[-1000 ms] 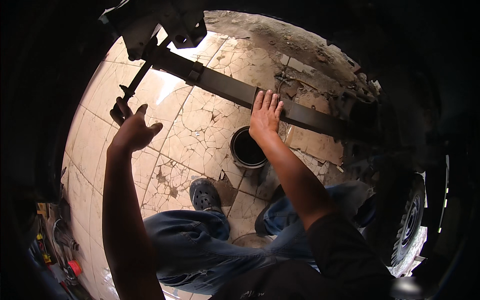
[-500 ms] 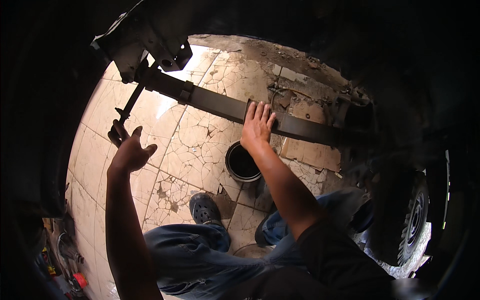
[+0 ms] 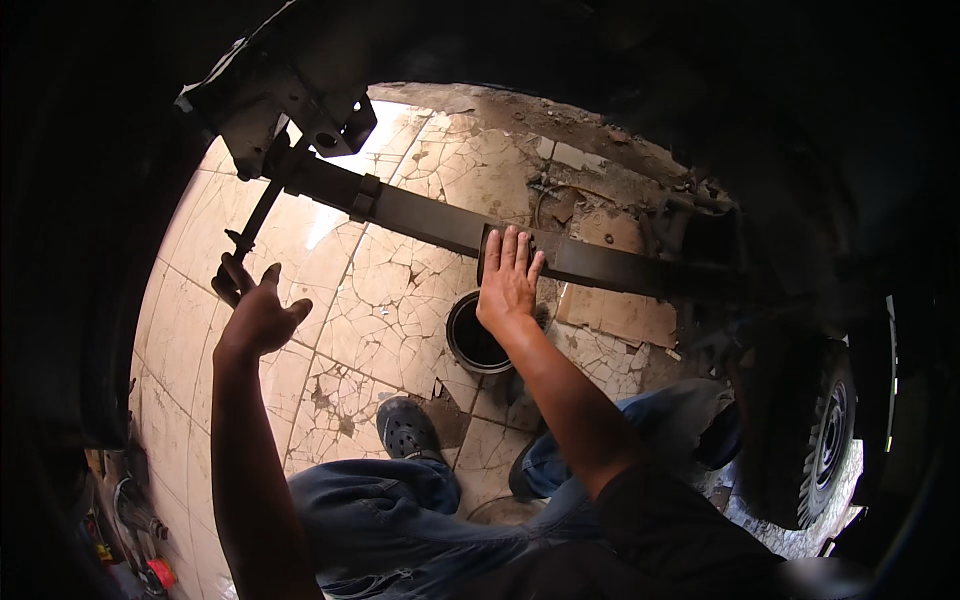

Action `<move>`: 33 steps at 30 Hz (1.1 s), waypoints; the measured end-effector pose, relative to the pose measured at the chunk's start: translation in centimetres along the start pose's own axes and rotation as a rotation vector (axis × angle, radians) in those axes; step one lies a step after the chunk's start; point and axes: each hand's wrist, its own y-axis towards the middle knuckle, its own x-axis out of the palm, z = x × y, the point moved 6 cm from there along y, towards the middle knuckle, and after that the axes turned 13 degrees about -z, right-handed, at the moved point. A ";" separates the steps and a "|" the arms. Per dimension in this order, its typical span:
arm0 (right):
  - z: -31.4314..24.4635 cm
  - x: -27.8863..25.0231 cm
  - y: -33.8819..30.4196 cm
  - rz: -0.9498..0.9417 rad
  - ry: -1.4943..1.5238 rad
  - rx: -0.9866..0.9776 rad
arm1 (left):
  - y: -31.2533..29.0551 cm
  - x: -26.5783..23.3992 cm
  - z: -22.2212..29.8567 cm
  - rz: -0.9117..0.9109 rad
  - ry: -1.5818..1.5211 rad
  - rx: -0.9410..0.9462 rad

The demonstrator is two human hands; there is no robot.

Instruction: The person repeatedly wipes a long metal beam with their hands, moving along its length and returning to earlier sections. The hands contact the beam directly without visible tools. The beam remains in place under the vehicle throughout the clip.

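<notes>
A long dark leaf spring runs across in front of me, banded by a metal clip. My right hand rests on the spring's middle, its fingers stretched flat over a plate-like piece. To the left, a dark slim rod slants down from the spring's end. At the rod's lower tip is my left hand, thumb and forefinger spread apart, the other fingers bent against the tip. The shadow there hides exactly how they touch. Above the spring's left end hangs a dark metal bracket with a hole.
An open round can stands on the cracked tile floor below my right hand. Flattened cardboard lies beyond. A tyred wheel is at the right, and clutter with a red round item at the lower left.
The scene has shifted slightly down and left in the view. Both hands keep nearly the same places on the spring and rod.
</notes>
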 end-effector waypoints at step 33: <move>5.3 -1.0 -2.7 -0.125 -0.415 -0.392 | 0.0 -0.1 -0.7 0.030 -0.025 0.047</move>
